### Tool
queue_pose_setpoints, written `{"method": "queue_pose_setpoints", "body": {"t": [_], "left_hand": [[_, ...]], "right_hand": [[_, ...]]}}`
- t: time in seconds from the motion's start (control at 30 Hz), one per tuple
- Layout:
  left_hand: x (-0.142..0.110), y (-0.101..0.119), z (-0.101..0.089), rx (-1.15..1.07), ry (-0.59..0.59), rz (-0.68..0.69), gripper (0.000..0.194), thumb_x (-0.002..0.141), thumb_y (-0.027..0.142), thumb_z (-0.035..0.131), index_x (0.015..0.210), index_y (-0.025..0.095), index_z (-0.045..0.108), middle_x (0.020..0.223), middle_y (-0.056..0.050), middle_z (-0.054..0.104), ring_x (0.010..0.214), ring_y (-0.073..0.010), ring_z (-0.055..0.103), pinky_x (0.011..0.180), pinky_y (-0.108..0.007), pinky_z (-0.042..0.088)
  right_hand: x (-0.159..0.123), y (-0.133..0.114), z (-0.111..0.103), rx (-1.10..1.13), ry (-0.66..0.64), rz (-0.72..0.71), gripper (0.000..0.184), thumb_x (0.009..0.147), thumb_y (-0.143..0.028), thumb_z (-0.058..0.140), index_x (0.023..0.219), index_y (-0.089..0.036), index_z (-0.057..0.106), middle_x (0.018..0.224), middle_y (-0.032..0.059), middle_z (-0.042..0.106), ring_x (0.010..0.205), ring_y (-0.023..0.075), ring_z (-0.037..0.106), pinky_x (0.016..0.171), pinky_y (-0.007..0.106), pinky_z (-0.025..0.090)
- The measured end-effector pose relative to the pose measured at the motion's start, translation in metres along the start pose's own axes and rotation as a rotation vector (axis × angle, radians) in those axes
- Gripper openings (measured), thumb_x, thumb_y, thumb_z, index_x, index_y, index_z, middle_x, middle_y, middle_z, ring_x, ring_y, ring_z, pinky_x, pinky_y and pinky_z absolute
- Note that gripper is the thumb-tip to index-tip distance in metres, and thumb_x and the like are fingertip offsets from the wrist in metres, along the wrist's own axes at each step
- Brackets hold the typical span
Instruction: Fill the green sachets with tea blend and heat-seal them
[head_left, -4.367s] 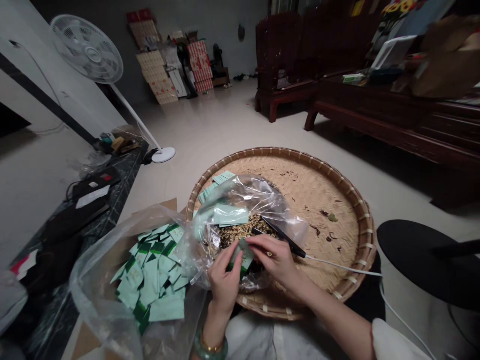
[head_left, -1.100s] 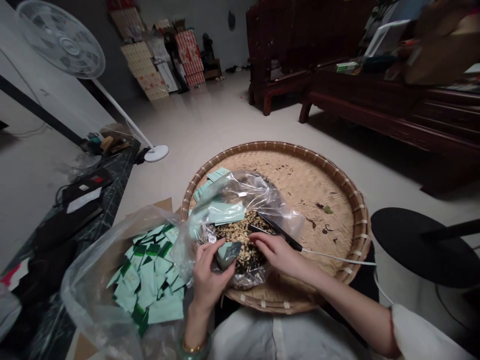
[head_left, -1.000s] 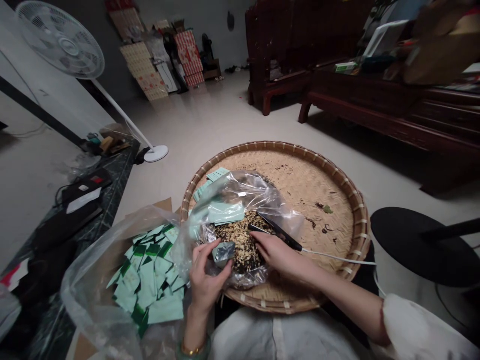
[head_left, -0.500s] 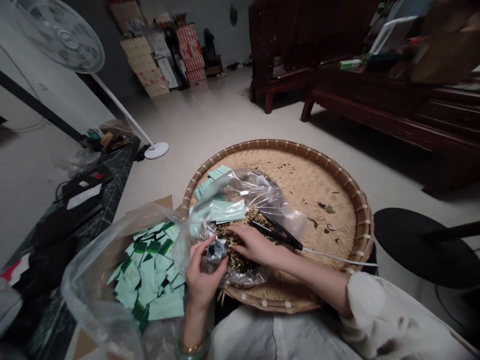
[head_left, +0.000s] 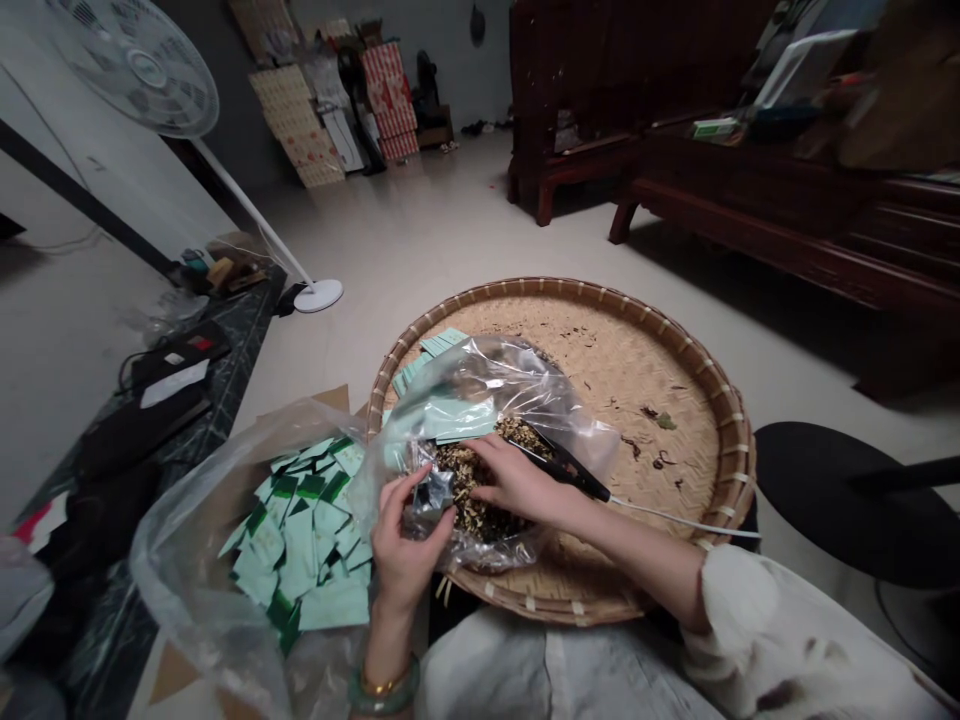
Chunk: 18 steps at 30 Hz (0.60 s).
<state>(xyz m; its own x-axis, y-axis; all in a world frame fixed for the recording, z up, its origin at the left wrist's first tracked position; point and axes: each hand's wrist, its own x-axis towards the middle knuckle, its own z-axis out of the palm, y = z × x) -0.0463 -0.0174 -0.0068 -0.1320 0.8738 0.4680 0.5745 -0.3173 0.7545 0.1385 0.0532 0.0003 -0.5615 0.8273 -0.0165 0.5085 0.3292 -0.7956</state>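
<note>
My left hand [head_left: 405, 545] pinches a small silver foil packet [head_left: 433, 492] between thumb and fingers, its opening facing the pile. My right hand [head_left: 517, 480] rests on a heap of dried, tea-like bits [head_left: 469, 515], thumb and fingers apart. The heap lies in a clear plastic bag [head_left: 517, 365] on a round woven bamboo tray [head_left: 645, 350]. Pale green packets [head_left: 457, 418] lie on the bag just beyond my hands. A black tool [head_left: 574, 472] with a white cord lies by my right wrist, partly hidden by it.
At the left, a plastic-lined box [head_left: 172, 560] holds many green packets [head_left: 307, 540]. More packets [head_left: 442, 342] line the tray's far left. A white standing fan [head_left: 319, 294] is behind; a black round base [head_left: 810, 500] stands right. Dark wooden furniture [head_left: 750, 220] fills the back right.
My right hand has shifted slightly away from me over the heap, its fingers nearer the green packets. My left hand keeps its hold on the foil packet. The whole view has moved slightly.
</note>
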Motion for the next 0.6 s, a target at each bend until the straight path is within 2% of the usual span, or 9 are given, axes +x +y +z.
{"method": "queue_pose_setpoints", "body": {"t": [0.13, 0.2, 0.3, 0.37, 0.47, 0.6], "left_hand": [[0.0, 0.001, 0.0, -0.002, -0.007, -0.004, 0.044, 0.075, 0.021, 0.071, 0.117, 0.02, 0.058, 0.111, -0.009, 0.062, 0.103, -0.0223, 0.06, 0.092, -0.038, 0.048], [0.001, 0.002, 0.001, 0.003, -0.01, 0.003, 0.044, 0.075, 0.021, 0.071, 0.117, 0.02, 0.058, 0.11, -0.009, 0.062, 0.103, -0.0225, 0.06, 0.092, -0.038, 0.048], [0.001, 0.003, 0.001, 0.02, -0.014, 0.005, 0.043, 0.075, 0.021, 0.071, 0.116, 0.02, 0.059, 0.109, -0.008, 0.063, 0.102, -0.0224, 0.06, 0.092, -0.038, 0.048], [0.002, 0.002, 0.001, 0.022, -0.012, 0.005, 0.043, 0.075, 0.022, 0.071, 0.116, 0.021, 0.059, 0.109, -0.008, 0.063, 0.102, -0.0223, 0.06, 0.092, -0.038, 0.048], [0.002, 0.0, 0.0, 0.012, -0.011, 0.01, 0.044, 0.075, 0.022, 0.07, 0.117, 0.021, 0.058, 0.111, -0.008, 0.063, 0.103, -0.0227, 0.06, 0.092, -0.038, 0.048], [0.002, 0.0, 0.002, 0.031, -0.015, 0.021, 0.044, 0.075, 0.023, 0.071, 0.117, 0.021, 0.059, 0.11, -0.009, 0.063, 0.102, -0.0231, 0.061, 0.092, -0.039, 0.049]], "right_hand": [[0.002, 0.002, 0.001, -0.012, -0.071, 0.041, 0.088, 0.058, -0.015, 0.083, 0.137, -0.013, 0.043, 0.129, 0.0169, 0.047, 0.121, 0.0308, 0.046, 0.102, 0.042, 0.039], [0.003, 0.003, 0.003, -0.027, -0.085, 0.033, 0.077, 0.062, -0.012, 0.08, 0.132, -0.015, 0.049, 0.123, 0.0145, 0.051, 0.117, 0.0293, 0.05, 0.099, 0.041, 0.042], [0.005, 0.002, 0.004, -0.03, -0.011, -0.017, 0.061, 0.07, -0.006, 0.071, 0.126, -0.019, 0.055, 0.116, 0.0108, 0.056, 0.111, 0.0252, 0.054, 0.098, 0.039, 0.042], [0.005, 0.0, 0.001, -0.04, 0.0, -0.012, 0.067, 0.067, -0.008, 0.074, 0.129, -0.019, 0.052, 0.119, 0.0116, 0.054, 0.113, 0.0255, 0.052, 0.098, 0.039, 0.041], [0.003, -0.002, 0.001, -0.099, -0.067, 0.063, 0.078, 0.062, -0.017, 0.081, 0.133, -0.016, 0.048, 0.121, 0.0144, 0.051, 0.113, 0.0282, 0.051, 0.096, 0.039, 0.042], [0.005, -0.001, 0.009, -0.145, -0.051, 0.023, 0.062, 0.069, -0.015, 0.075, 0.127, -0.013, 0.053, 0.115, 0.0144, 0.056, 0.108, 0.0269, 0.054, 0.092, 0.036, 0.044]]}}
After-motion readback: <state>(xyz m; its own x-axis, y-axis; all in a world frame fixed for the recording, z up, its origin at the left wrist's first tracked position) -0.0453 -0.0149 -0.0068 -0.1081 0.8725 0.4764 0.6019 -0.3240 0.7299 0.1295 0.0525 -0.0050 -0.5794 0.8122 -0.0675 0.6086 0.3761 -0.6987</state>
